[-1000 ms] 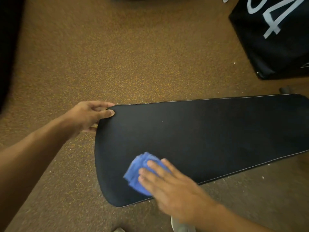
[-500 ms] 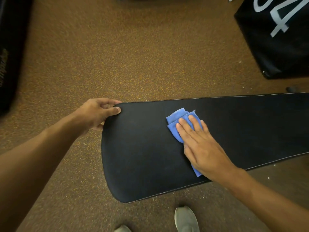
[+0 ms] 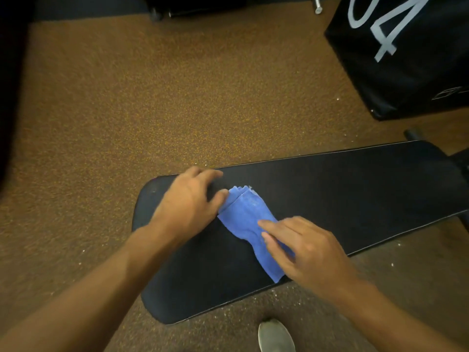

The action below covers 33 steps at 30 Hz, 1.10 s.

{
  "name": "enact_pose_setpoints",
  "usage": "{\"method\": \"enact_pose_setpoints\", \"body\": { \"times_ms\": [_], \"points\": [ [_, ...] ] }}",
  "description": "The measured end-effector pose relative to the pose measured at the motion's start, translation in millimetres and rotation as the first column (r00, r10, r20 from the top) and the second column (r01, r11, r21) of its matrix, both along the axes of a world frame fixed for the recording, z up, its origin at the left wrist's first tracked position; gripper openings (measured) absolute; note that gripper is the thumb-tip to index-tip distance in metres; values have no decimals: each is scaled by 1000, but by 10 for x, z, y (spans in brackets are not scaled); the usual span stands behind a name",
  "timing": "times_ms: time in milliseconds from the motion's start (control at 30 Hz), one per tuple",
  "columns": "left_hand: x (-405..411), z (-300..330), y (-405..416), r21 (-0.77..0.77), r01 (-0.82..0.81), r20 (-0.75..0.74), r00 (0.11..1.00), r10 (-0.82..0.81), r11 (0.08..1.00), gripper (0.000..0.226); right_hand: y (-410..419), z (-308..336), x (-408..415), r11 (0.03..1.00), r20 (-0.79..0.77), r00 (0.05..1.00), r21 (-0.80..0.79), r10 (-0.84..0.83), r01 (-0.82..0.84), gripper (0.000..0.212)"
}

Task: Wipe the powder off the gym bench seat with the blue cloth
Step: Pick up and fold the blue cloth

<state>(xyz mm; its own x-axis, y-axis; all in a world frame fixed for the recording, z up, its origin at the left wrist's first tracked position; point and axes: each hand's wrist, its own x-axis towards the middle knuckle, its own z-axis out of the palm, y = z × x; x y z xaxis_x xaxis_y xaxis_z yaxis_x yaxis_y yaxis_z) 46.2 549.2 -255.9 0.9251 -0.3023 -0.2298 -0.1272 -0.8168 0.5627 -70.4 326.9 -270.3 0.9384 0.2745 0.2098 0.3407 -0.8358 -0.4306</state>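
Note:
The black gym bench seat (image 3: 342,194) stretches from lower left to the right edge of the head view. The folded blue cloth (image 3: 245,219) lies on its near half, with a few white specks at its far corner. My left hand (image 3: 189,204) rests on the seat with its thumb touching the cloth's left corner. My right hand (image 3: 304,247) lies flat on the cloth's near end, fingers spread and pressing it to the seat. No powder shows on the dark seat surface.
Speckled brown rubber flooring (image 3: 152,110) surrounds the bench, with white specks along the seat's near edge. A black box with large white numerals (image 3: 411,54) stands at the upper right. My grey shoe (image 3: 275,336) is below the seat. Dark equipment lines the top edge.
My left hand left the seat's end edge and came over onto the seat beside the cloth. My right hand slid back toward me, so more of the cloth now shows.

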Motion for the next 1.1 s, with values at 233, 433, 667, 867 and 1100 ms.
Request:
{"method": "enact_pose_setpoints", "body": {
  "times_ms": [233,433,667,867,1100],
  "points": [
    [36,-19,-436,115,119,-210,973,-93,986,51,-101,-82,-404,983,-309,934,-74,-181,166,28],
    [41,-86,-446,105,45,-232,973,-19,993,22,-24,-154,-431,977,-351,913,-27,-207,211,29],
    [122,294,-665,1,124,-252,960,-120,992,18,-124,-39,-351,942,-427,867,88,-258,324,15],
    [273,1000,-1163,-42,295,-287,912,-294,955,19,-480,319,-325,919,-421,862,140,-282,369,13],
    [421,2127,-2084,-5,608,-240,770,-591,794,19,-1336,858,-166,700,-419,772,349,-478,623,58]
  ]
}}
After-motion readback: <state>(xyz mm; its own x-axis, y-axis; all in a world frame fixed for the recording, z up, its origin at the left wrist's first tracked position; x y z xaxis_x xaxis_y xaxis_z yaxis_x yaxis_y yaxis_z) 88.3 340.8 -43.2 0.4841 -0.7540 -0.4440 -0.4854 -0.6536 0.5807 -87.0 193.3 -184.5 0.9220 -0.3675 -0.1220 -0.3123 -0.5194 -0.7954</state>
